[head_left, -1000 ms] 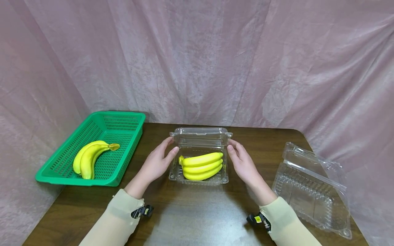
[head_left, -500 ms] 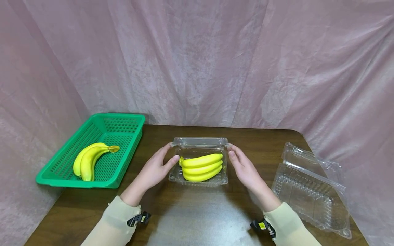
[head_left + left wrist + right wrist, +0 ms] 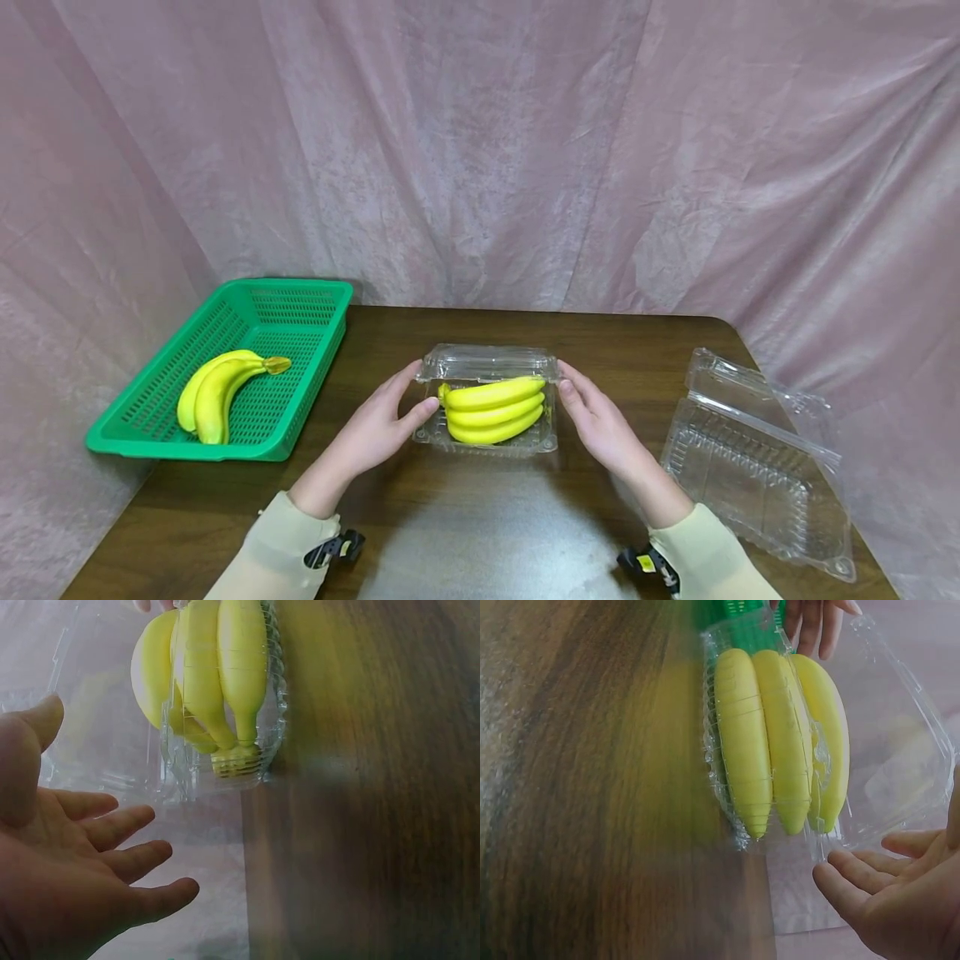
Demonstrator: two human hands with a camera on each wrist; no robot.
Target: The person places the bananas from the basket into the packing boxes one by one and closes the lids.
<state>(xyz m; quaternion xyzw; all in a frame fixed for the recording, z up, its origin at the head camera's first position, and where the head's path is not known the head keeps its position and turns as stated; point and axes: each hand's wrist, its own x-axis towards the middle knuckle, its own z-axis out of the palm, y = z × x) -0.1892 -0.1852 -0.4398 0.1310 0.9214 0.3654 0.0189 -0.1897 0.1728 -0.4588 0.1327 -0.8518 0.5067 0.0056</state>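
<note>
In the middle of the table, a bunch of yellow bananas lies in a clear plastic clamshell box, stem end to the left. The box's hinged lid leans forward over the back of the bunch. At the lid's left corner is my left hand, its fingers extended and its thumb apart, as the left wrist view also shows. My right hand mirrors it at the right corner, with nearly straight fingers touching or very near the lid. Exact fingertip contact behind the clear plastic is hard to tell.
A green basket on the left holds another banana bunch. To the right lies a second clear clamshell box, unfolded, near the table's edge. A pink curtain hangs behind the brown table.
The lid has swung forward and down from nearly upright to a slant over the bananas. Both hands have followed it slightly toward the front. Basket and second box stay put.
</note>
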